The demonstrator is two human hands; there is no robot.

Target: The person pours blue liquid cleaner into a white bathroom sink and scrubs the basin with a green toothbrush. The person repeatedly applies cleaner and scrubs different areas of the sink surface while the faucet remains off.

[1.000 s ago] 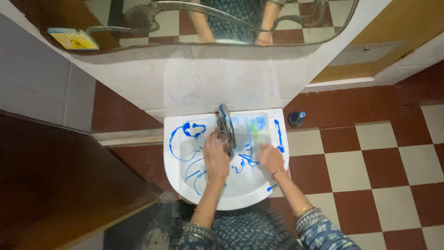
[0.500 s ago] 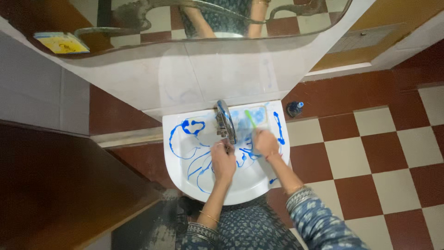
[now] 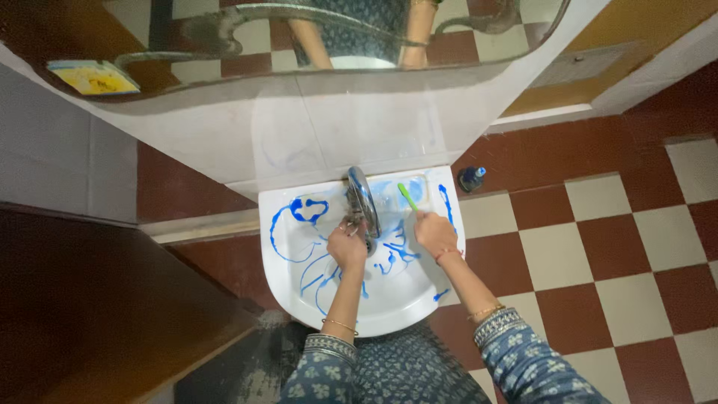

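A white wash basin streaked with loops of blue cleaning liquid fills the middle of the view, fixed to a pale tiled wall below a mirror, with red-and-cream checked floor to the right and a small blue-capped bottle standing on the floor just beside the basin's far right corner. The work looks to be at the scrubbing stage — the liquid is spread but mostly not yet rubbed in. The chrome tap runs from the back ledge toward the person, and the left hand is curled against its near end, apparently gripping it, though the fingers are too small to read. The right hand is clenched round a green brush, its long axis slanting up and left, free end over the back ledge just right of the tap. Working on seems to call for short strokes around the tap's base — without knocking it.
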